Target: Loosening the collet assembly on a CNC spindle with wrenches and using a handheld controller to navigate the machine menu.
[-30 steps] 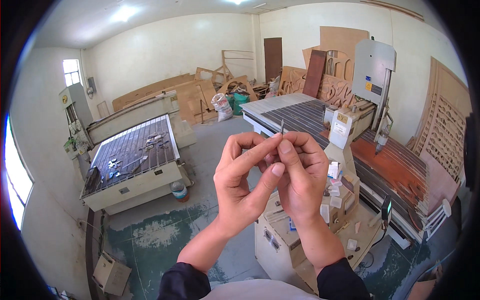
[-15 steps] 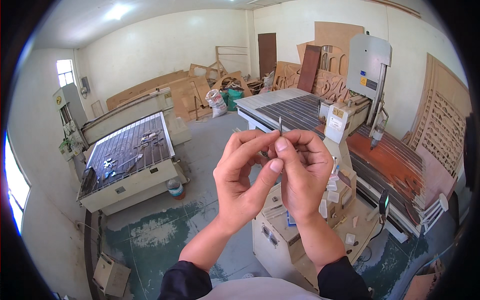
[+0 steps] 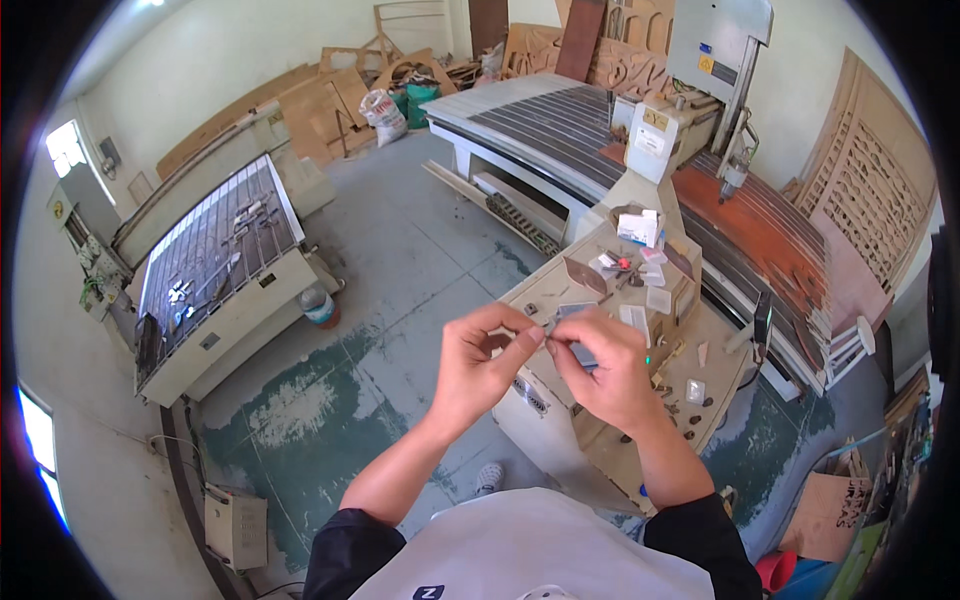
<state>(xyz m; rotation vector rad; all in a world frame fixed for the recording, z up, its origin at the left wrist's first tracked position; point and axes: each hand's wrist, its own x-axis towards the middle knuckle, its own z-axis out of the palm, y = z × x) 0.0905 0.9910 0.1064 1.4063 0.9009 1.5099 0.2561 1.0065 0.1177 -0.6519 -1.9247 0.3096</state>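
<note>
My left hand (image 3: pixel 482 365) and my right hand (image 3: pixel 608 365) meet in front of my chest with fingertips pinched together. Between them is a small, slender metal bit (image 3: pixel 547 334), mostly covered by thumbs and forefingers. Both hands are closed on it. Just beyond and below the hands stands a beige machine cabinet (image 3: pixel 545 415). On its top lie a white carton (image 3: pixel 637 228), small clear plastic boxes (image 3: pixel 658 299) and several small loose metal parts. A thin brown wedge-shaped piece (image 3: pixel 585 275) lies there too.
A slatted-bed router machine (image 3: pixel 530 110) stands beyond the cabinet, its spindle (image 3: pixel 735 175) over a reddish-brown panel (image 3: pixel 755 225). Another slatted machine bed (image 3: pixel 215 250) with loose tools is at left, a bucket (image 3: pixel 319 307) by its corner. Sacks (image 3: pixel 383 115) and wood panels line the back wall.
The view has tilted downward, showing more of the cabinet top. My right hand has turned, palm more downward. The bit's pointed tip, upright above my fingers before, is now mostly hidden.
</note>
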